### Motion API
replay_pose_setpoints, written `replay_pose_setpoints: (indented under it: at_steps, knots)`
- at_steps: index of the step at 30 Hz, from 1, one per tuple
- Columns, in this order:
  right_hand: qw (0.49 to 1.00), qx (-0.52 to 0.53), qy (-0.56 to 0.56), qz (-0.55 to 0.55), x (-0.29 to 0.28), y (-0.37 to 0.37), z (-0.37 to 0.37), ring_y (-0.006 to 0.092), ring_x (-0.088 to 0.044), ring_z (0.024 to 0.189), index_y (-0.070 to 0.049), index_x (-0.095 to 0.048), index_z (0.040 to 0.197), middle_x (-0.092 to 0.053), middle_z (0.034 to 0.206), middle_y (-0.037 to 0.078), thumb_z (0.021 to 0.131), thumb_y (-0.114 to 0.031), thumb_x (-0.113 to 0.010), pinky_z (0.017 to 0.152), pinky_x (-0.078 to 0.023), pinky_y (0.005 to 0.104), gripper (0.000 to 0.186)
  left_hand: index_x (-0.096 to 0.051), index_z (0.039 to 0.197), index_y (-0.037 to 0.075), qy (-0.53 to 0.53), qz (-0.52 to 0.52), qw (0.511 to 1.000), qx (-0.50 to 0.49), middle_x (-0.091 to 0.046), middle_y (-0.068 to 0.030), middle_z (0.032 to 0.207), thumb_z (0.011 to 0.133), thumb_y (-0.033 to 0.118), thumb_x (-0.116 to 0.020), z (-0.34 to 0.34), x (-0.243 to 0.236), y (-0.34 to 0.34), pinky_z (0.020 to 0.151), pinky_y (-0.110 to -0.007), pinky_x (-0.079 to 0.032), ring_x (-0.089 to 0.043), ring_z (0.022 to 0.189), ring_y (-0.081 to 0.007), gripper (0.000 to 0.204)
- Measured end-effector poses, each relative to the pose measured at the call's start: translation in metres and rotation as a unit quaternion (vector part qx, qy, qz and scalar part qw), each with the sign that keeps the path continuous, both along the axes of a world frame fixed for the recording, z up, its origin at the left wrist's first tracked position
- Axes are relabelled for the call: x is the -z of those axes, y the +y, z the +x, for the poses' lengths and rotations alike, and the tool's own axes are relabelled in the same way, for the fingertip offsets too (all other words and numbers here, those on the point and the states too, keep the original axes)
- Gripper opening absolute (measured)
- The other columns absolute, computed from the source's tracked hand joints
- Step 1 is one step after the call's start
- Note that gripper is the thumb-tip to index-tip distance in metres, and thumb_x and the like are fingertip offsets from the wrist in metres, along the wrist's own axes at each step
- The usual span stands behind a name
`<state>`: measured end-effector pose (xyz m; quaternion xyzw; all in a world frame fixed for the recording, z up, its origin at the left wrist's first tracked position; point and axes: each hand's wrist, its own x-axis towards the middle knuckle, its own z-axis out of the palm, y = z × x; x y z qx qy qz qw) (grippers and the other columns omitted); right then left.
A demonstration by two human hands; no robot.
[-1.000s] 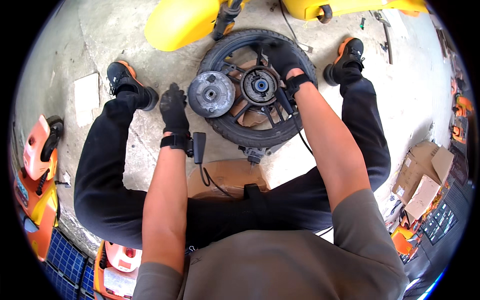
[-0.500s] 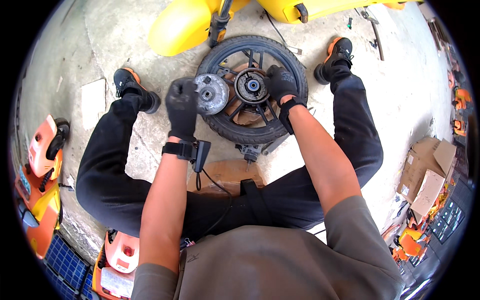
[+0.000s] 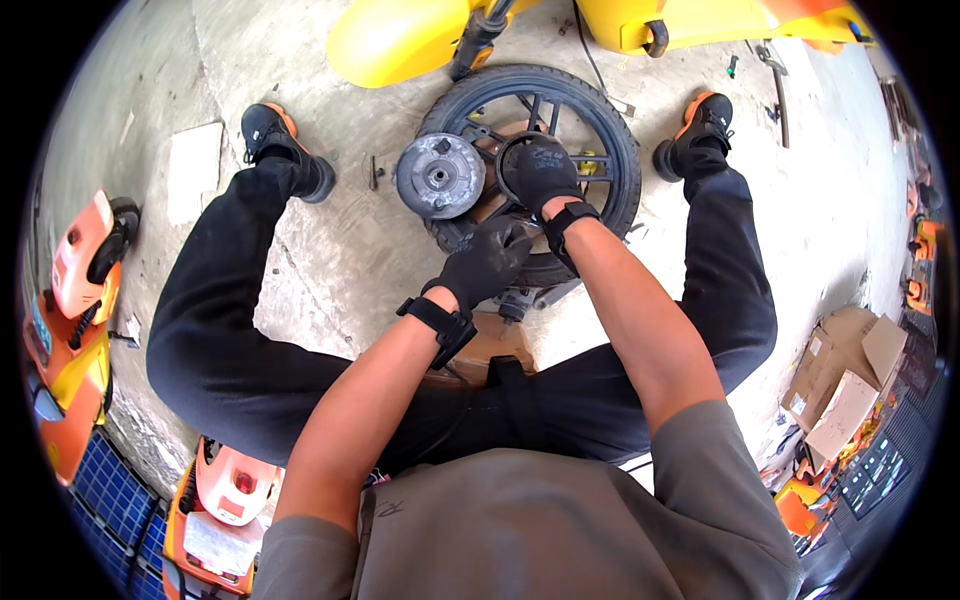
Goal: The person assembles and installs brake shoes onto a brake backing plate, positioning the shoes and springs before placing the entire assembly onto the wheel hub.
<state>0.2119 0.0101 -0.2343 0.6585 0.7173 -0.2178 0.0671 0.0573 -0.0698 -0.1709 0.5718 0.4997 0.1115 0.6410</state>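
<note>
A black spoked wheel (image 3: 625,165) with its tyre lies flat on the floor between my feet. My right hand (image 3: 543,175), in a dark glove, is over the central hub (image 3: 508,165), its fingers curled down and mostly hidden by the back of the hand. Close to the hub's near side is my gloved left hand (image 3: 485,262), fingers bent together; whatever they pinch does not show. A round grey metal brake plate (image 3: 440,178) rests on the wheel's left side, apart from both hands. Only part of the hub's rim shows past the right hand.
Brown cardboard (image 3: 485,345) lies under the wheel's near side. A small metal bolt (image 3: 374,172) is on the floor to the left. Yellow vehicle bodywork (image 3: 395,45) and a dark fork leg (image 3: 480,45) stand beyond. At far right are a hammer-like tool (image 3: 778,95) and a cardboard box (image 3: 840,375).
My left hand has left the brake plate's left side and come right, to the hub's near side. My right hand has shifted from the hub's right edge to over it. The view has tilted slightly.
</note>
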Motion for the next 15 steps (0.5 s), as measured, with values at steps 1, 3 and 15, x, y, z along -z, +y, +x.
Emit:
replay_pose_setpoints:
  at_steps: [1,3,15]
  knots:
    - [0.999,-0.031,-0.016,0.033,0.012,-0.006,0.002,0.0313,-0.068,0.097,-0.007,-0.074,0.104,-0.071,0.106,0.016,0.086,-0.024,-0.059,0.086,-0.053,0.0426,0.029,-0.062,0.101,0.000,0.003,-0.005,1.000,-0.005,-0.067,-0.0201,0.099,0.090,0.023,-0.060,0.000,-0.002,0.002,0.081,-0.043,-0.049,-0.064,0.092,-0.0366,0.025]
    - [0.994,-0.070,-0.059,0.052,0.018,-0.005,-0.003,0.0293,-0.069,0.097,-0.005,-0.073,0.109,-0.073,0.104,0.013,0.089,-0.021,-0.053,0.086,-0.053,0.0426,0.032,-0.063,0.103,0.001,0.011,-0.013,1.000,-0.017,-0.068,-0.0204,0.101,0.090,0.024,-0.060,-0.003,-0.003,0.006,0.081,-0.043,-0.049,-0.064,0.093,-0.0378,0.026]
    - [0.999,0.048,0.004,-0.016,0.040,-0.006,-0.009,0.0329,-0.062,0.115,-0.006,-0.070,0.116,-0.066,0.121,0.019,0.092,-0.026,-0.051,0.101,-0.046,0.0438,0.036,-0.065,0.109,0.001,-0.036,0.010,0.999,-0.034,-0.070,-0.0164,0.100,0.095,0.029,-0.059,0.001,0.019,-0.003,0.079,-0.037,-0.049,-0.065,0.087,-0.0248,0.032]
